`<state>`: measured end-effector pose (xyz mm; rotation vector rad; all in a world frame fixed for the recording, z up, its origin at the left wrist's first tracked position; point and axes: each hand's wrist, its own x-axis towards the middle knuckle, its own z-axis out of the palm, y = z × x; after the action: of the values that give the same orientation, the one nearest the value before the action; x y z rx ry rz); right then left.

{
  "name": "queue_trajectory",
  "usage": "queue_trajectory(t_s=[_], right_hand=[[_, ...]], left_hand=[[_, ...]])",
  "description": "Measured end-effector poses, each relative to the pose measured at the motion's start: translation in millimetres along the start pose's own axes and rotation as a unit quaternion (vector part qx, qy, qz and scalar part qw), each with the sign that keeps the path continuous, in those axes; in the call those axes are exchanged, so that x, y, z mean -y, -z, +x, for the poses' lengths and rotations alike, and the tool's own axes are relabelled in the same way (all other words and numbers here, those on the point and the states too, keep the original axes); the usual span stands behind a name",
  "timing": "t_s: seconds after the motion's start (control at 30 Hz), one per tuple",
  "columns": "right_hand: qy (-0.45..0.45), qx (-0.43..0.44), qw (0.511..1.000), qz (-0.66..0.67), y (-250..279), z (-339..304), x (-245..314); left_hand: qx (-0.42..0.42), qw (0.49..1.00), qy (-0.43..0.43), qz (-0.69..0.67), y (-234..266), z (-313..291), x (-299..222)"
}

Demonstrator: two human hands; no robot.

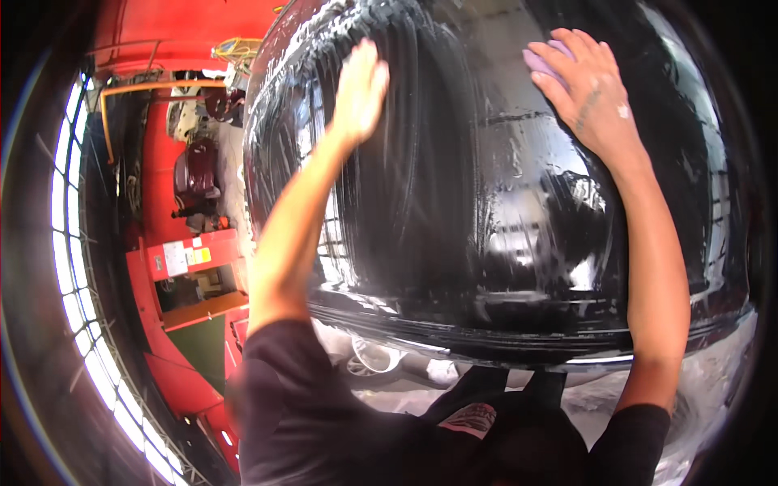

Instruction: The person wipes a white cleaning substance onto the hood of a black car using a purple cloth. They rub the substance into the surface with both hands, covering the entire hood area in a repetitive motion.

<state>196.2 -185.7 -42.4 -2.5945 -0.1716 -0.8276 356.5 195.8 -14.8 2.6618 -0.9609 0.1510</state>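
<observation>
A large, curved, glossy black panel (429, 202), which looks like car bodywork, spreads out in front of me, wet and streaked with whitish film. Up at its far left lies a thick band of white foam (369, 18). My left hand (361, 93) is stretched out over the left part of the panel, fingers extended, nothing seen in it; whether it touches the surface I cannot tell. Farther right, my right hand (590, 93) presses a lilac pad (536, 63) against the panel. Only the pad's left edge and a bit between the fingers show.
The panel's near edge (486, 336) runs just in front of my body. Down on the left stands a red frame (146, 275) with papers on it. Beyond are an orange rail (162, 85), a coiled yellow hose or cable (237, 50) and a dark red car part (196, 174).
</observation>
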Motion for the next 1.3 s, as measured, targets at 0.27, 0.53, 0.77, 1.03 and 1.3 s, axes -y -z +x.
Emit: queue_trajectory(t_s=[0.27, 0.53, 0.77, 1.03, 1.3], right_hand=[[-0.041, 0.016, 0.998, -0.037, 5, 0, 18], [-0.017, -0.002, 1.0, 0.008, -9, -2, 18], [-0.044, 0.01, 0.999, 0.008, -1, 3, 20], [0.004, -0.034, 0.999, -0.002, 11, 15, 36], [-0.012, -0.01, 0.999, -0.036, 10, -2, 14]], left_hand=[[0.174, 0.978, -0.104, 0.057, 22, -215, -121], [0.011, 0.998, -0.056, 0.04, -38, 102, -30], [0.217, 0.973, -0.079, 0.012, 21, -219, -195], [-0.002, 0.996, -0.012, 0.09, -28, 94, -87], [0.074, 0.996, -0.046, -0.028, 18, -239, -176]])
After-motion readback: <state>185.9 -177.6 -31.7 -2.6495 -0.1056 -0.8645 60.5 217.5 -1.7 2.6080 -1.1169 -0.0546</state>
